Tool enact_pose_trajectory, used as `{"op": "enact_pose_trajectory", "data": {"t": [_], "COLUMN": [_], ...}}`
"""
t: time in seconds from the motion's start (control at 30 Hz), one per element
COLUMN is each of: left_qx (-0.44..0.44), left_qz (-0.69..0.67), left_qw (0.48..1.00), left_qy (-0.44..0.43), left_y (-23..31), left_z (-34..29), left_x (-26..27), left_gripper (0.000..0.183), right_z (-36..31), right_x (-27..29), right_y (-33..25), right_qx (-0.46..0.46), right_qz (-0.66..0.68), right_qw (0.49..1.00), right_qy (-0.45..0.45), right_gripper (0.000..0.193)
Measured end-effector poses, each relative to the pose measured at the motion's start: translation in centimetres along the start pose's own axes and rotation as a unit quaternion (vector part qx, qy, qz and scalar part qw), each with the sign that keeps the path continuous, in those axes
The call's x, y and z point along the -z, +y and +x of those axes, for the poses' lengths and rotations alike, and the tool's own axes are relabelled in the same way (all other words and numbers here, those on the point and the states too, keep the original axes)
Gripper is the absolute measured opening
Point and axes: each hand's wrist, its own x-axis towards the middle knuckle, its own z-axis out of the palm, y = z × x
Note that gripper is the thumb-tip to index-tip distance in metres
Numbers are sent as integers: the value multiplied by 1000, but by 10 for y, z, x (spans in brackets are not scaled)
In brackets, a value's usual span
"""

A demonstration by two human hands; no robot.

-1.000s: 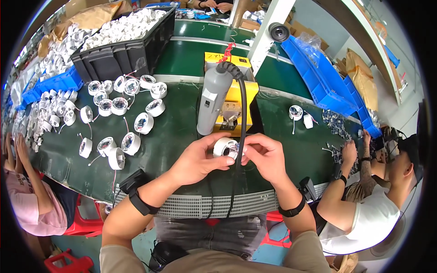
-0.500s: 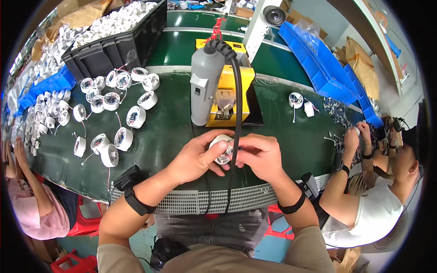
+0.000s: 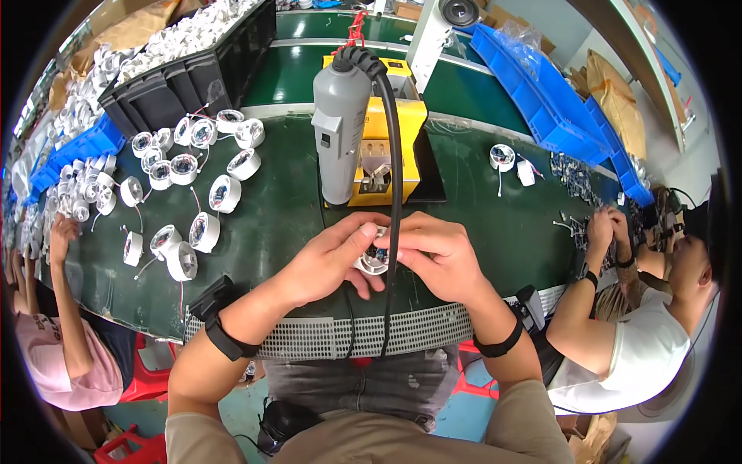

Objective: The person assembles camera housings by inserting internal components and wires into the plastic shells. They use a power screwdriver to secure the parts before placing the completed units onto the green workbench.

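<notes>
In front of my waist, my left hand (image 3: 325,263) is closed round a small white round housing (image 3: 372,268), with the thumb over its rim. A small dark circuit board (image 3: 376,253) shows inside the housing's open face. My right hand (image 3: 444,259) pinches at the board's right edge, thumb and forefinger close together. A black cable hanging in front partly hides those fingertips. Just beyond my hands stands a grey cylindrical tool (image 3: 340,131) with a switch, beside a yellow machine (image 3: 410,135) with a metal fixture.
Several white round housings with boards and wires (image 3: 184,170) lie on the green table at left. A black crate (image 3: 178,85) of white parts stands behind them. Blue trays (image 3: 541,108) and a pile of boards (image 3: 572,185) are at right. Co-workers sit on both sides.
The board, earlier dark at my right fingertips, now shows inside the housing. My right fingers have come closer to it. The left co-worker's hand has reached forward to the parts.
</notes>
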Motion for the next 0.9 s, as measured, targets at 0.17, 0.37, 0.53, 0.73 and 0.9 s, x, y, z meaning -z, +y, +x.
{"op": "enact_pose_trajectory", "data": {"t": [0.17, 0.37, 0.53, 0.73, 0.9], "left_qx": [1, 4, -6, -42, -46], "left_qz": [53, 128, 145, 83, -12], "left_qw": [998, 991, 989, 996, 999], "left_qy": [16, 30, 37, 10, 3], "left_y": [0, -2, -2, -6, -5], "left_z": [-1, 0, -1, 1, 1], "left_x": [1, 0, -5, -2, -2], "left_gripper": [67, 64, 70, 51, 53], "right_z": [0, -3, 1, 3, -5], "right_x": [-2, -7, -4, -12, -8], "right_y": [-11, -1, -5, -10, 15], "right_qx": [-107, 22, 27, -37, -173], "right_qz": [-16, -39, -67, -96, 136], "right_qw": [993, 999, 997, 982, 975], "right_qy": [-41, -31, -20, 157, 40], "right_gripper": [16, 17, 20, 38, 28]}}
